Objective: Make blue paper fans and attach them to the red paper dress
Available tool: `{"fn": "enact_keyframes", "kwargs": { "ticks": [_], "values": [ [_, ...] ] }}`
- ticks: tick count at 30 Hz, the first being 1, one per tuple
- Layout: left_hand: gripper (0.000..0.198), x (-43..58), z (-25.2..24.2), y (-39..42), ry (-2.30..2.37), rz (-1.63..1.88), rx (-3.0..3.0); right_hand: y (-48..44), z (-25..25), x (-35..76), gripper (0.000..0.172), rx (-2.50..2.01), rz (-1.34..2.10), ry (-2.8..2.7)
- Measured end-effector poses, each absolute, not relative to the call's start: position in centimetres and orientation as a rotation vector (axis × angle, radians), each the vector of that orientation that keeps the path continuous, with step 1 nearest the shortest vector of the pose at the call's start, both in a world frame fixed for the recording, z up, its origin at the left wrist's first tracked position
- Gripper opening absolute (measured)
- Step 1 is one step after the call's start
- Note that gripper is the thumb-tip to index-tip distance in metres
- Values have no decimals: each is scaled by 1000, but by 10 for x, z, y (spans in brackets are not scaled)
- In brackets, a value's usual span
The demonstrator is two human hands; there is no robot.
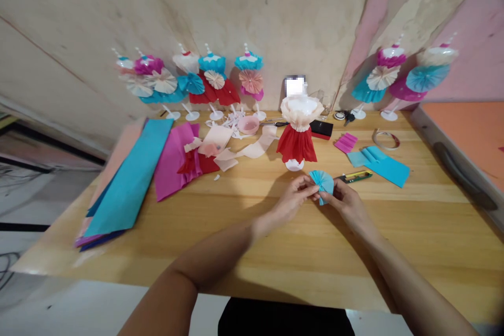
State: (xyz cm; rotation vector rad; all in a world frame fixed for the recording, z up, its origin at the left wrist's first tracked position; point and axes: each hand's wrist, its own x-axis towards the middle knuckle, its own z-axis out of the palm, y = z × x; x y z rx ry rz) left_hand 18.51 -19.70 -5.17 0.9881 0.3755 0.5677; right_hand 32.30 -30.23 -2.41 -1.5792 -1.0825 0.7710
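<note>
Between my two hands is a light-blue pleated crepe paper fan (325,185), spread in a partial round. My left hand (300,194) pinches it near its gathered centre. The fingers of my right hand (347,202) are closed on its right edge. Just behind the fan stands a small dress form (301,131) with a cream ruffled top and a red paper skirt on a white round base. A yellow-and-green utility knife (356,176) lies beside my right hand.
Several paper-dressed forms (214,79) line the wall at left, with two more (388,79) at right. Folded crepe sheets (134,178) and magenta paper (177,160) lie left. Blue paper pieces (384,163), a tape ring (386,139) and a black box (322,129) lie right.
</note>
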Motion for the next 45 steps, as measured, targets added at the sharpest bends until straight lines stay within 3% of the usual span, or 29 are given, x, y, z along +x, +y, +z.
{"fn": "enact_keyframes", "kwargs": {
  "ticks": [5, 8, 17, 29, 45],
  "values": [
    [32, 182, -50, -196, 378, 461, 1149, -304, -18, 332, 38, -1527, 836, -1026],
    [31, 181, -47, -198, 338, 407, 1217, -305, -17, 333, 32, -1529, 829, -1012],
    [28, 184, -48, -200, 369, 558, 1085, -304, -23, 330, 29, -1581, 813, -1005],
    [37, 180, -47, -199, 304, 345, 1294, -306, -18, 329, 32, -1617, 765, -1075],
    [32, 183, -53, -195, 386, 486, 1188, -302, -23, 327, 34, -1533, 838, -960]
  ]
}}
